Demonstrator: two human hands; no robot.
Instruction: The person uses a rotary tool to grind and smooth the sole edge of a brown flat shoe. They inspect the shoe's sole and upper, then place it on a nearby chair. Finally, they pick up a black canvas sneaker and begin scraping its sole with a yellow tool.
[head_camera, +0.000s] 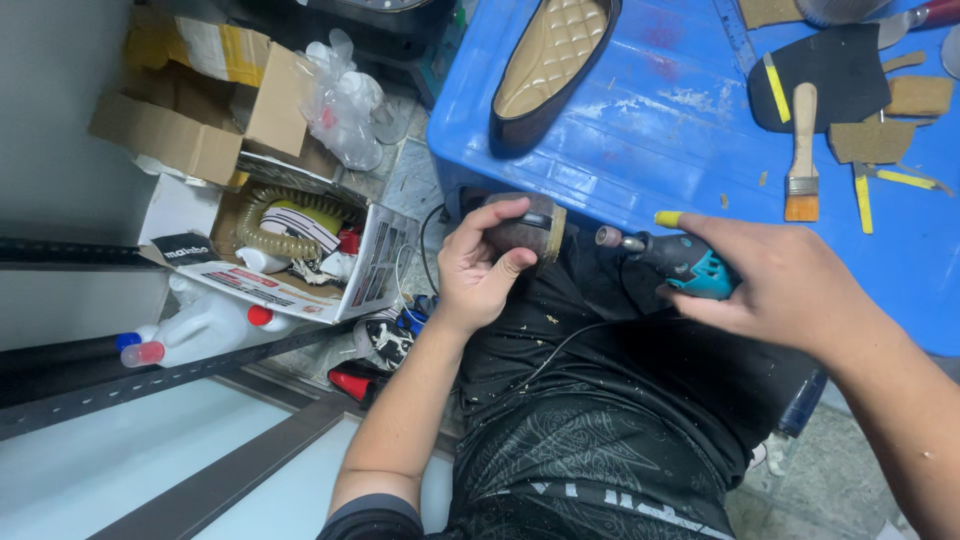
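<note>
Beside blue table (640, 150) edge, hands grip heel (528, 226) and rotary tool (680, 262).

L hand (478, 268), R hand (790, 285): closed grip

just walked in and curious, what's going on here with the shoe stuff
A seated person holds a shoe heel block in the left hand and a small rotary tool in the right hand, its sanding tip close beside the block. On the blue surface above lie a flat shoe, a brush and sole cut-outs. Dust and shavings speckle the dark clothing on the lap.
</note>
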